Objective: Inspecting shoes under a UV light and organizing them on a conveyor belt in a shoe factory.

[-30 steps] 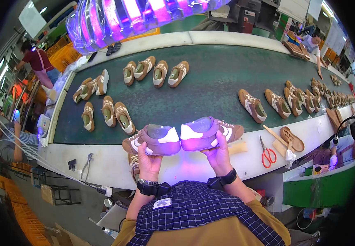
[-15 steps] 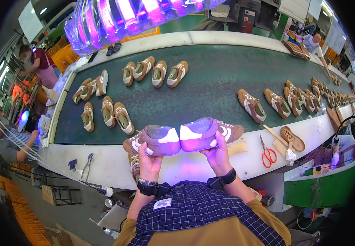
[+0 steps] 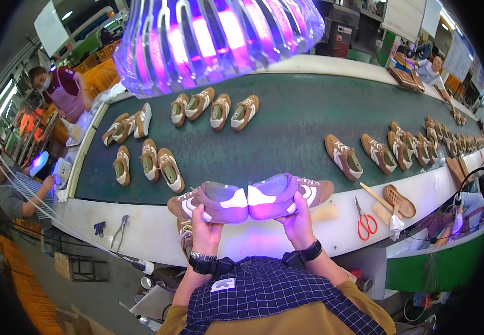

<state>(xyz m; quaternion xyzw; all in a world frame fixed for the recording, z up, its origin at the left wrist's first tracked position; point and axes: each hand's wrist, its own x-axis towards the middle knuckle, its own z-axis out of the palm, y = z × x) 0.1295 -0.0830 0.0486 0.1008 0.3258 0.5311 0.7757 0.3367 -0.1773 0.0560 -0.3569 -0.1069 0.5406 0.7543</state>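
Observation:
My left hand is closed on a brown sneaker with white stripes, thumb against its side and fingers underneath. In my right hand is a matching sneaker, gripped the same way. Their white heel patches face each other in the middle, nearly touching, the toes pointing outward. Violet light tints both heels. Under the left sneaker, partly hidden, another shoe lies on the white table edge.
A violet lamp in clear wrap hangs above the green belt. Several sneakers stand on it left and right. Red-handled scissors, a shoe sole and pliers lie on the edge. Other people work at both sides.
The whole view has tilted upward, so the lamp shows larger and the belt sits lower. Both hands keep the sneakers heel to heel, with almost no shift between them.

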